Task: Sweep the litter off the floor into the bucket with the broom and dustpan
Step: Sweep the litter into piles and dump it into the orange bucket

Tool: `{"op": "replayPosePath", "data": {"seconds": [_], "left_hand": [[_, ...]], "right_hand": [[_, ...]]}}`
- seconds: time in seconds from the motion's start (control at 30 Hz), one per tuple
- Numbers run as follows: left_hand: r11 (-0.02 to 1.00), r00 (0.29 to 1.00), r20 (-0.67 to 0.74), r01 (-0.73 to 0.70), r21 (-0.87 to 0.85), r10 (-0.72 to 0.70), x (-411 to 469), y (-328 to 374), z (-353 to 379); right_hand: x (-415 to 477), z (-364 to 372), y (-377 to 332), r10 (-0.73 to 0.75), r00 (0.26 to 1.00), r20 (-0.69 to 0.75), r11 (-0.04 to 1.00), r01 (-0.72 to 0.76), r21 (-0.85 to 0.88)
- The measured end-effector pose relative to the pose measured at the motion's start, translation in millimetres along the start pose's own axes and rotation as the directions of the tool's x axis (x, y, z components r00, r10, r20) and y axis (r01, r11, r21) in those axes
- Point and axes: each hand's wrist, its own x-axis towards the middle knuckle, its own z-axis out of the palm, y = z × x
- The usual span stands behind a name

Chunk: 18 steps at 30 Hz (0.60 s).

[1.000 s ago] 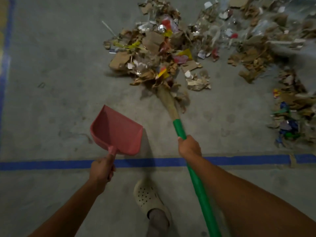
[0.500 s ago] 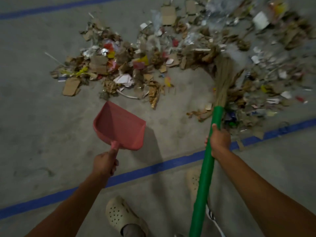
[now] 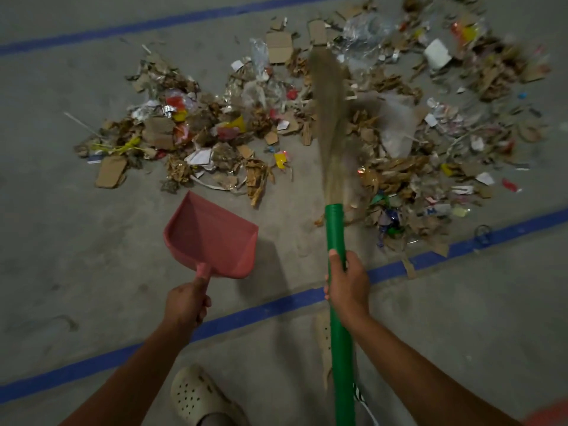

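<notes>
Gripping a bare dustpan (image 3: 212,238), left hand (image 3: 187,302); right hand (image 3: 349,287) grips broom (image 3: 335,229) over litter (image 3: 215,139).

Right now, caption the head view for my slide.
Left hand holds a red dustpan, right hand grips a green-handled broom reaching into scattered litter.

The broom (image 3: 335,229) head is blurred, seemingly above the litter (image 3: 215,136).
</notes>
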Motion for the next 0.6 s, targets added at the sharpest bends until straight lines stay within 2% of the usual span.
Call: {"op": "replayPosePath", "data": {"seconds": [0.13,0.23,0.3,0.37,0.43,0.53,0.6], "left_hand": [[0.999,0.999,-0.027,0.018,-0.028,-0.019,8.2,-21.2,-8.5],[0.999,0.998,-0.043,0.037,-0.022,-0.038,13.1,-37.7,-11.2],[0.999,0.998,-0.047,0.045,-0.008,-0.045,15.6,-46.3,-11.2],[0.999,0.998,-0.04,0.052,0.01,-0.051,17.4,-51.5,-9.9],[0.998,0.998,-0.026,0.056,0.009,-0.056,18.6,-54.0,-6.9],[0.998,0.998,-0.022,0.058,0.011,-0.058,21.9,-52.0,-3.3],[0.998,0.998,-0.014,0.061,0.015,-0.06,23.0,-46.1,0.1]], "right_hand": [[-11.1,43.8,5.4,-0.083,0.963,0.256,0.966,0.141,-0.218],[4.7,72.5,12.2,0.004,0.911,0.413,0.857,0.21,-0.471],[26.4,84.5,23.3,0.11,0.896,0.431,0.8,0.178,-0.574],[49.7,82.7,33.6,0.231,0.902,0.364,0.767,0.062,-0.639],[73.3,69.4,46.6,0.319,0.919,0.23,0.801,-0.132,-0.584],[108.8,38.3,70.2,0.392,0.92,0.003,0.856,-0.363,-0.367],[120.6,11.8,74.6,0.424,0.899,-0.109,0.887,-0.436,-0.153]]}}
